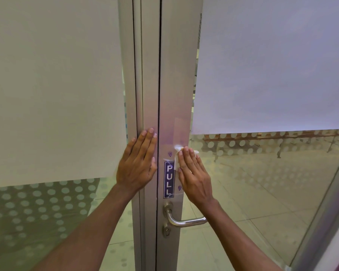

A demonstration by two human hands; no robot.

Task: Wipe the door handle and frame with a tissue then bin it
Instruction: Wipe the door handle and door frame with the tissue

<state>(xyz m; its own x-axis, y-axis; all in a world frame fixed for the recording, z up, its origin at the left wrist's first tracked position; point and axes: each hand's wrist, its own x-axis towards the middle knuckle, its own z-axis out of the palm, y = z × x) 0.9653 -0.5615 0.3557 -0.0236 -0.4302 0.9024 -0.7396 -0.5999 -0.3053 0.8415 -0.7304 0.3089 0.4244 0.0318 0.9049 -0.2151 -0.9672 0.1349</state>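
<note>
A silver aluminium door frame [172, 75] runs up the middle between frosted glass panels. My right hand [194, 173] lies flat against it, pressing a white tissue [177, 153] under the fingers, just right of a blue PULL sticker [168, 179]. The steel lever handle [184, 221] sticks out to the right below that hand, with a keyhole [167, 231] under it. My left hand [138, 163] rests flat and empty on the neighbouring frame post [149, 94], fingers together, pointing up.
Frosted glass [53, 85] covers the left panel and the door's glass [272, 65] on the right, with dotted film lower down. Through the clear lower part I see a tiled floor [252, 192] and table legs [278, 151]. A slanted frame edge [321, 212] stands at far right.
</note>
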